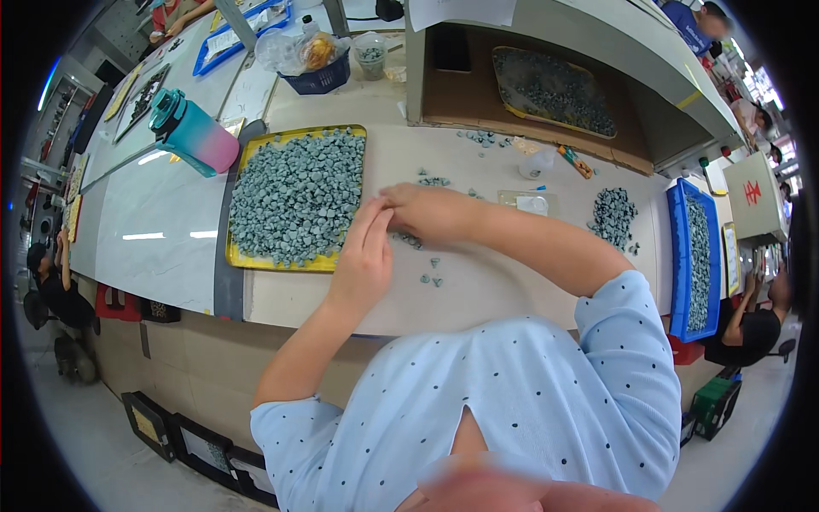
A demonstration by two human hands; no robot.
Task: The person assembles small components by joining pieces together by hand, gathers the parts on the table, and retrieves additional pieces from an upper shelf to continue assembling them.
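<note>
Workbench [512, 282] bears yellow tray [241, 258] heaped with grey-green pieces [294, 196]; hands alongside.

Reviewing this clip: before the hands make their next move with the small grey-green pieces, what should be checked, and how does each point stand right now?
1. Left hand by the edge of the yellow tray: ok.
2. Right hand meets the left fingertips: ok.
3. Piece pinched between the fingers: cannot tell, hidden.
4. Tray stocked with grey-green pieces: ok.
5. Loose pieces lie on the table near the hands: ok.
6. Water bottle apart from the hands: ok.
</note>
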